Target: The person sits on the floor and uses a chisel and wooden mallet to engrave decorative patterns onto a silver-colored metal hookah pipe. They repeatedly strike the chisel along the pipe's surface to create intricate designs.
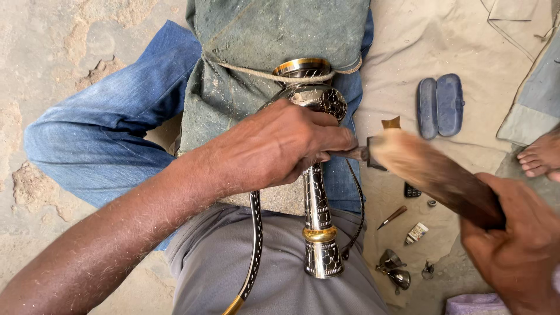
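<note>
An ornate black and silver metal vessel (318,221) with brass bands lies along my lap, tied down by a rope (262,73) over a dusty green cloth (274,35). My left hand (274,146) is closed over its middle and pinches a thin metal chisel (353,153) against it. My right hand (513,245) grips the dark handle of a wooden mallet (431,175), whose blurred head sits at the chisel's end. A curved black and silver handle (255,245) arcs beside the vessel.
An open blue case (440,106) lies on the beige ground cloth (420,41). Small tools, a little box (416,233) and metal fittings (394,269) sit near my right knee. Another person's bare foot (539,156) is at the right edge. Sandy floor lies left.
</note>
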